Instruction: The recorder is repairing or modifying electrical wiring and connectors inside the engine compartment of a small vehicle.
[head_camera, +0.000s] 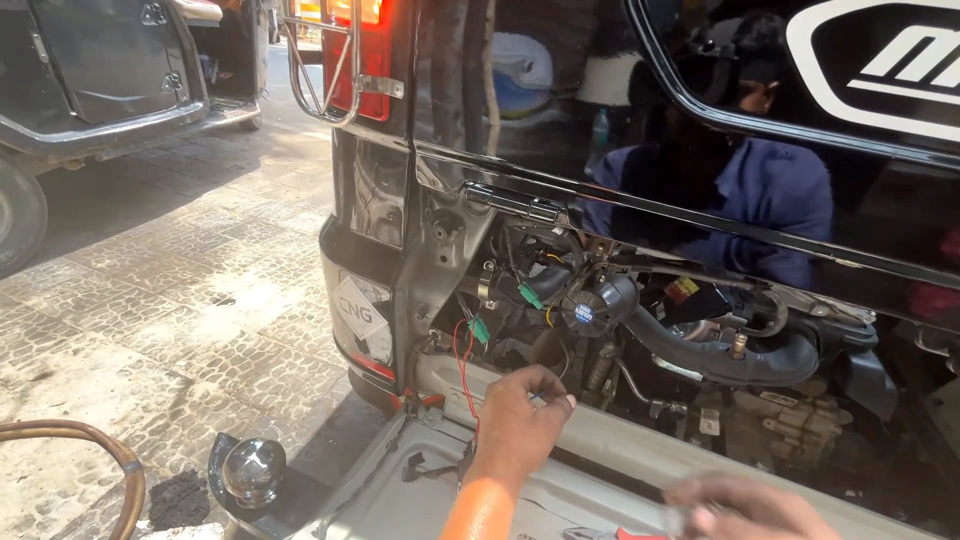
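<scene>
My left hand, on an orange-sleeved arm, reaches into the open rear engine bay of a black vehicle, its fingertips pinched on a thin wire at the bay's lower sill. A red wire runs down just left of that hand from a green connector. My right hand is blurred at the bottom edge, over the folded-down grey panel; whether it holds anything is unclear. Above the left hand sit a round black horn and a thick black hose.
The raised glossy black hatch overhangs the bay and mirrors a person in blue. A red tail lamp is at the top. A chrome-capped bumper end and a brown hose lie on the paved ground at left; another vehicle stands behind.
</scene>
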